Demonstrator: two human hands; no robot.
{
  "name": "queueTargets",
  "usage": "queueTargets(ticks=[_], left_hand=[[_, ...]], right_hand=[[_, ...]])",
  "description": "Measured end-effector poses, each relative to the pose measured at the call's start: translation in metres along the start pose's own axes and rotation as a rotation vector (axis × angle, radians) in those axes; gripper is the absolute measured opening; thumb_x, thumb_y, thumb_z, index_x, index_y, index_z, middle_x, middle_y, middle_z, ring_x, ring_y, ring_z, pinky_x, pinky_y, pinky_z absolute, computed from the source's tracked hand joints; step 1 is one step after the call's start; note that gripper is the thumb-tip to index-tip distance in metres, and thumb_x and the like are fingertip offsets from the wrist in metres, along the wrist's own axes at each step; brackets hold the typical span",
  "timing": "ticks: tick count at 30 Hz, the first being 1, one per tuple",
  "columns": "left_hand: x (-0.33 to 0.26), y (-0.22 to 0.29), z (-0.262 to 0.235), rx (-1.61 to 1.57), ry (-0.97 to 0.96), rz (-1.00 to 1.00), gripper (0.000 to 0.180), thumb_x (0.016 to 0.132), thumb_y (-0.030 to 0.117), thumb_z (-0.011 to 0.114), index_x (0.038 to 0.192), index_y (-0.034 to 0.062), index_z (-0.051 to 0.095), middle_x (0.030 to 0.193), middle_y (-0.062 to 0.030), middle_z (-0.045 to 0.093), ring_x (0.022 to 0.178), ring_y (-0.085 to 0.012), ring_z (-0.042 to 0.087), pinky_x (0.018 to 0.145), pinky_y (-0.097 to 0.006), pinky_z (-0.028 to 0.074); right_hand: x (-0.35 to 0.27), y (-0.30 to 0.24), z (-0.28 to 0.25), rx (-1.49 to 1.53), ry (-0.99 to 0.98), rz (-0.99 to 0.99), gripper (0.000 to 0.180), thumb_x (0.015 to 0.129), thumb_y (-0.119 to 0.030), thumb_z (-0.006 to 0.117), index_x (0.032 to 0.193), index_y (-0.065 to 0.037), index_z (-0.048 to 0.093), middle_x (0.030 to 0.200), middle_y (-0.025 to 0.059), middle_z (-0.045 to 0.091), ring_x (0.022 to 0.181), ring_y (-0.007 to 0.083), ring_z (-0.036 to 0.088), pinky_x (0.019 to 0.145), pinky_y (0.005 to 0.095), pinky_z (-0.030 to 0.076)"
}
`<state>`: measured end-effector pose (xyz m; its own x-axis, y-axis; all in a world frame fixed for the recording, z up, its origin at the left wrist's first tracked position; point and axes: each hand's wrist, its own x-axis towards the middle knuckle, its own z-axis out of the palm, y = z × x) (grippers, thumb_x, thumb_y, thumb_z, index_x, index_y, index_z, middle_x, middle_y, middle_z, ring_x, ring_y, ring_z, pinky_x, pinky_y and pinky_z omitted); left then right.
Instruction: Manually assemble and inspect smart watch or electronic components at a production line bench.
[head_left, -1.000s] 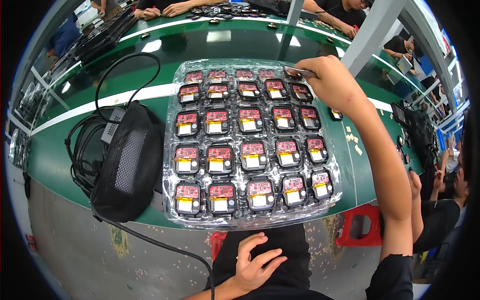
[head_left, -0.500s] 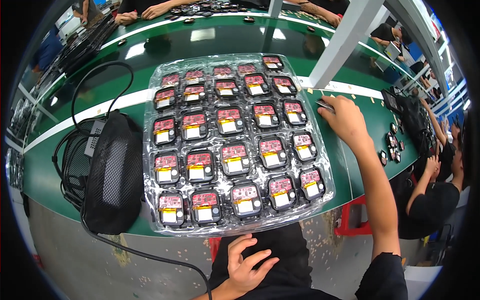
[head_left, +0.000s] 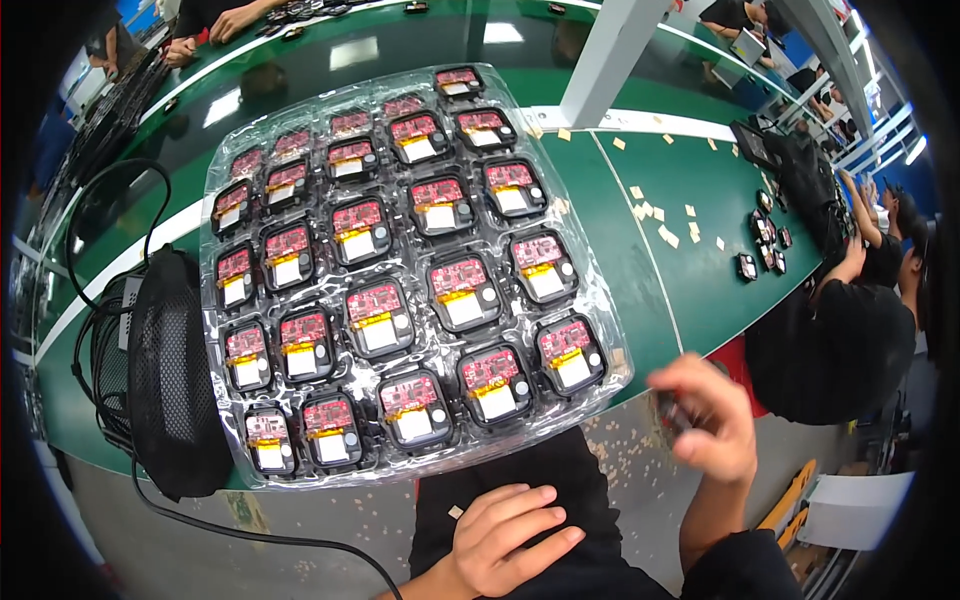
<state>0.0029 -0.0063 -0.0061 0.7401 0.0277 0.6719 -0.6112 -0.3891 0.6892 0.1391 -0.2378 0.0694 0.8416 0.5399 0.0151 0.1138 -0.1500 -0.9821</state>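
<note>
While the left hand (head_left: 510, 540) rests loosely spread on the lap, the right hand (head_left: 705, 418) curls its fingers around a small dark module (head_left: 672, 412), just off the green bench's (head_left: 640, 270) near edge beside the clear blister tray (head_left: 600, 300) of matching units. Blur hides the grip's detail. Light, rigid and probably fragile, the piece looks best pinched by its casing edges, clear of the exposed red board.

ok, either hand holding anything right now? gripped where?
Right hand pinches a small dark part in its fingers, off the tray; motion blur hides the exact grip spot. Left hand rests open on the lap, holding nothing.
</note>
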Motion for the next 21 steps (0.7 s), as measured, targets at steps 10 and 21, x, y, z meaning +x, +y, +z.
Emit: queueTargets(ticks=[10,21], left_hand=[[0.020,-0.015,-0.025,0.034,-0.382,0.091,0.033,0.087,0.012,0.075,0.120,0.0149,0.072,0.125,-0.0056,0.067,0.119,-0.0282,0.065,0.097,-0.042,0.059],[0.016,-0.014,-0.033,0.211,-0.365,0.039,0.032,0.083,0.023,0.082,0.112,0.0104,0.074,0.117,-0.0063,0.071,0.102,-0.0236,0.068,0.088,-0.040,0.059]], right_hand=[[-0.039,0.046,0.081,0.724,-0.289,0.518,0.066,0.080,-0.007,0.088,0.136,-0.004,0.053,0.120,0.0071,0.069,0.079,0.0020,0.053,0.062,0.0200,0.042],[-0.028,0.050,0.086,0.837,-0.443,0.545,0.057,0.091,-0.032,0.080,0.130,0.000,0.054,0.107,0.0047,0.069,0.084,0.0060,0.059,0.070,0.0206,0.045]])
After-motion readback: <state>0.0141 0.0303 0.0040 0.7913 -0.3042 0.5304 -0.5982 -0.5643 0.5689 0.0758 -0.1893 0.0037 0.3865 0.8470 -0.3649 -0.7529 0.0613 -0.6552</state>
